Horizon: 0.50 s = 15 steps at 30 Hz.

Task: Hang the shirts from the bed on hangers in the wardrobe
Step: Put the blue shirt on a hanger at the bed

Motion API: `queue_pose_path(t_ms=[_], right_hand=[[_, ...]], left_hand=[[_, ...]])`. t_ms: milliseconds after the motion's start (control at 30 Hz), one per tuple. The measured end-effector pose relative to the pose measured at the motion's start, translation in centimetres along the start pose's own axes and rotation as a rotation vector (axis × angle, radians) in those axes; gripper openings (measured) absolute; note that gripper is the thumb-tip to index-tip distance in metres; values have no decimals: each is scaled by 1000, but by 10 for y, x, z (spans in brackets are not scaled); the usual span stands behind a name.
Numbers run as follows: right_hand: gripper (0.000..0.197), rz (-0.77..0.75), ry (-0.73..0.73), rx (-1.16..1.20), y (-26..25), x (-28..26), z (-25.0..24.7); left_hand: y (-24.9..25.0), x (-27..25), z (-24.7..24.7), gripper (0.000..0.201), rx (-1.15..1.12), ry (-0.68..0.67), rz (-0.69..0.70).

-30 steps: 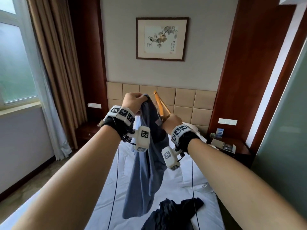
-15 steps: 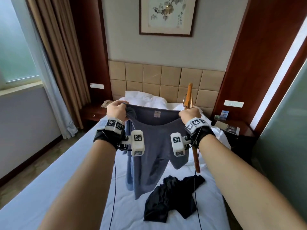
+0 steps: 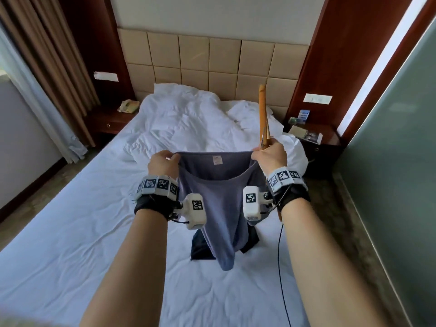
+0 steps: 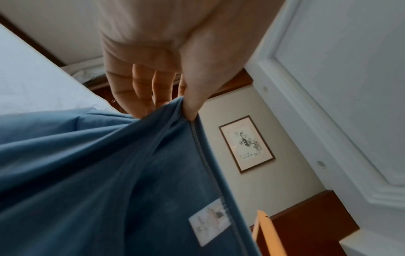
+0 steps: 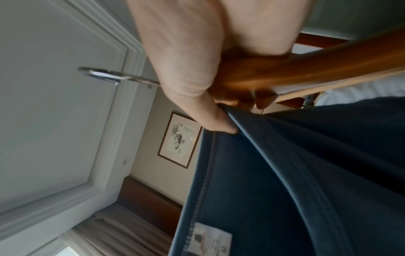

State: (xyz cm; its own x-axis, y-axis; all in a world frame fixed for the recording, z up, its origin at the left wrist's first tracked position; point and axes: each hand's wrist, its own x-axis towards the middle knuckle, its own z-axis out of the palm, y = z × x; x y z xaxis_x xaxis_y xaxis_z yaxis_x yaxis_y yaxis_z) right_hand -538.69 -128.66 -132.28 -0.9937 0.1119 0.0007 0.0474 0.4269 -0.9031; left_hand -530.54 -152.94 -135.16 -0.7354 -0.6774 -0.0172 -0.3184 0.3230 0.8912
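A grey-blue shirt hangs in the air over the bed, its collar stretched wide between my two hands with the white label facing me. My left hand pinches the left side of the collar. My right hand pinches the right side of the collar and also grips a wooden hanger, which stands upright above the fist; its metal hook shows in the right wrist view. A black shirt lies crumpled on the sheet, partly hidden behind the hanging shirt.
The white bed fills the middle, with a rumpled duvet and pillows by the padded headboard. Dark wood nightstands stand either side, the left with a phone. Curtains hang at left; a grey-green panel rises at right.
Both hands have come down and moved apart, spreading the bunched blue shirt's collar open. My head has tilted down toward the bed. The hanger stays in my right hand.
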Motion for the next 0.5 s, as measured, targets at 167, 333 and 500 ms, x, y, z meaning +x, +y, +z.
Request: queue_pose_path(t_ms=[167,333,500], right_hand=[[25,21,-81,-84,45,-9,-11],[25,55,-99,-31,79,-20,-16],[32,66,-140,23,100,-27,-21]], left_hand=[[-32,-16,41,16,-296,-48,-181],[-27,-47,62,16,-464,-45,-274],[-24,-66,70,15,-483,89,-236]])
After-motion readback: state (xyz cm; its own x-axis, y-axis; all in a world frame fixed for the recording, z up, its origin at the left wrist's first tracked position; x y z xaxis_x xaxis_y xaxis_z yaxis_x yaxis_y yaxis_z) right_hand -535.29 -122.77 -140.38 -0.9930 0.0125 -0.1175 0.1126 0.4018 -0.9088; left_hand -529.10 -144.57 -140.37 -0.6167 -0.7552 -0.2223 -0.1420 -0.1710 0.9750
